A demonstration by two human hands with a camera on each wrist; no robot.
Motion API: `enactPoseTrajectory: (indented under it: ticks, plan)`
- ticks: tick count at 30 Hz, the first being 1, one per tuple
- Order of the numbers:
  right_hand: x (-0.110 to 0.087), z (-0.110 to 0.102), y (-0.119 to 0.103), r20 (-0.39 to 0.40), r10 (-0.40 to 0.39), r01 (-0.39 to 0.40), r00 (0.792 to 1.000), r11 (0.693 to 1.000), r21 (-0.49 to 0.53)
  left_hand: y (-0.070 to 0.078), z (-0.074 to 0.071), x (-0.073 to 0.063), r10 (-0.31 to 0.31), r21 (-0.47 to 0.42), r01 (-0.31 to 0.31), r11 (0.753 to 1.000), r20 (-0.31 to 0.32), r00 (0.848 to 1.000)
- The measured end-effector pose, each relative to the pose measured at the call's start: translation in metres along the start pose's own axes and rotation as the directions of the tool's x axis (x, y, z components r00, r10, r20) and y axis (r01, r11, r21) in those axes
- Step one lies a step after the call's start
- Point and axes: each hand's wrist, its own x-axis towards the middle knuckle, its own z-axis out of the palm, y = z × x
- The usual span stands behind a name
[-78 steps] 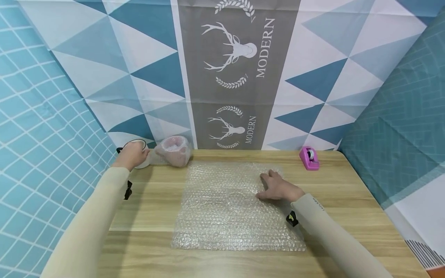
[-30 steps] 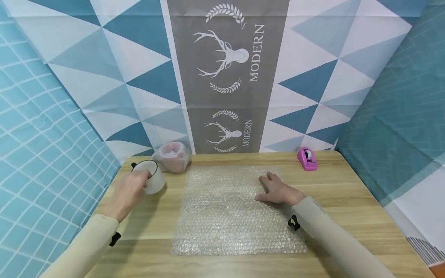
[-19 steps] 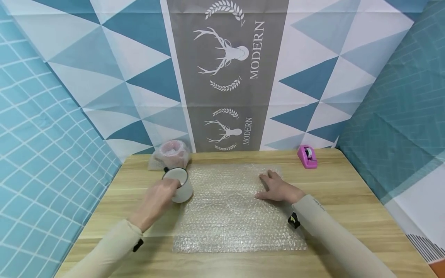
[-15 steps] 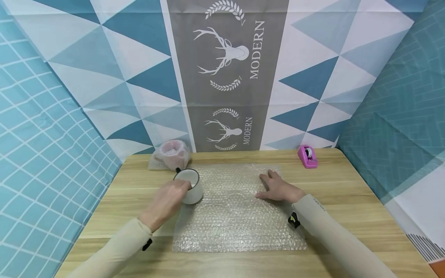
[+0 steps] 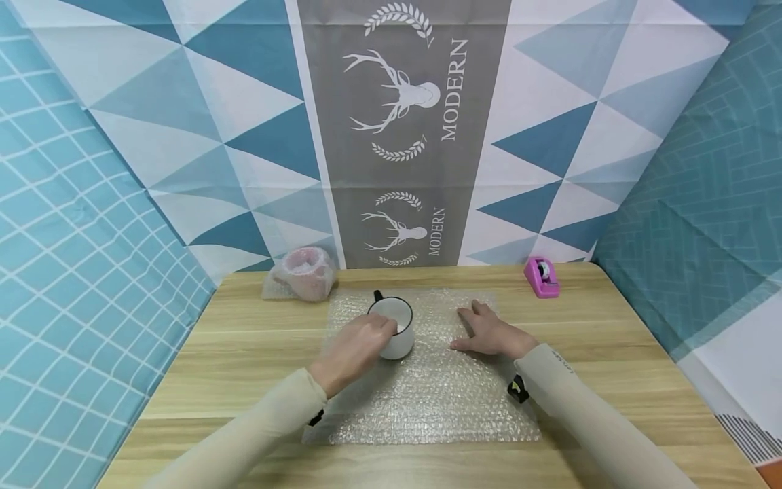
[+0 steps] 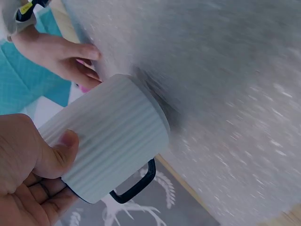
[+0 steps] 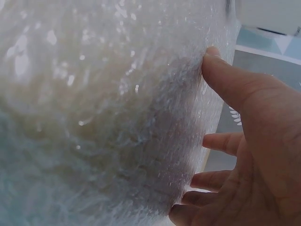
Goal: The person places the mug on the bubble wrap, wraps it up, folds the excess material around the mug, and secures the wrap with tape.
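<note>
A white ribbed mug (image 6: 110, 136) with a dark rim and black handle (image 6: 137, 184) is over the middle of the bubble wrap sheet (image 5: 427, 401). My left hand (image 5: 356, 350) pinches its rim, thumb on the outer wall and fingers inside. In the left wrist view, the mug's base comes close to the wrap. My right hand (image 5: 491, 333) rests on the sheet's right part, fingers spread and fingertips (image 7: 214, 52) touching the plastic.
Back left on the wooden table (image 5: 244, 346) sits a pink object in bubble wrap (image 5: 307, 272). A pink tape dispenser (image 5: 542, 277) stands at the back right. Patterned cloth walls (image 5: 403, 136) enclose the table's back and sides.
My left hand has carried the mug from the table's back left, rightward onto the middle of the bubble wrap. The right hand has stayed in place on the sheet.
</note>
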Motion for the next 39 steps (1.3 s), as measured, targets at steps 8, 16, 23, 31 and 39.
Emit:
enactPoseTrajectory:
  ticks: [8, 16, 23, 31, 39]
  plan:
    - [0.002, 0.0, -0.001, 0.003, 0.03, -0.03, 1.0, 1.0, -0.005, 0.015, 0.013, 0.017, 0.057, 0.07, -0.054, 0.996, -0.04, 0.998]
    - [0.003, 0.003, -0.002, 0.004, 0.023, -0.023, 1.0, 1.0, 0.0, 0.02, 0.017, 0.018, 0.068, 0.093, -0.067, 0.993, -0.008, 0.998]
    - [0.004, 0.002, 0.0, -0.007, 0.026, -0.026, 1.0, 1.0, -0.016, 0.02, 0.018, 0.021, 0.089, 0.111, -0.088, 0.99, 0.0, 0.996]
    - [0.005, 0.002, 0.001, -0.01, 0.022, -0.022, 1.0, 1.0, -0.012, 0.021, 0.017, 0.021, 0.095, 0.094, -0.094, 0.991, -0.002, 0.996]
    - [0.006, 0.003, 0.002, -0.011, 0.026, -0.026, 1.0, 0.999, -0.019, 0.021, 0.017, 0.02, 0.062, 0.043, -0.062, 0.997, 0.0, 0.998]
